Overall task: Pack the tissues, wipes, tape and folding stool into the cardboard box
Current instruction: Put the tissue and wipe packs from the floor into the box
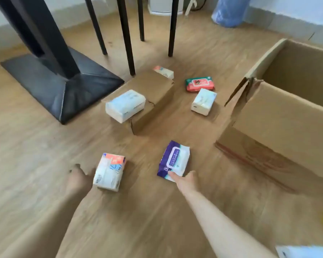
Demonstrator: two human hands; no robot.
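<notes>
— Hands first: what do they hold?
— The left hand (78, 180) curls against a white-and-orange tissue pack (109, 172) on the floor; how firmly it grips is unclear. The right hand (185, 180) pinches the near edge of the purple wipes pack (173, 160).
— And the cardboard box (280, 116)?
— Open, to the right, near the wipes.

matt cardboard box (280, 116), wood-look floor (35, 164), glossy plastic wipes pack (173, 158).
</notes>
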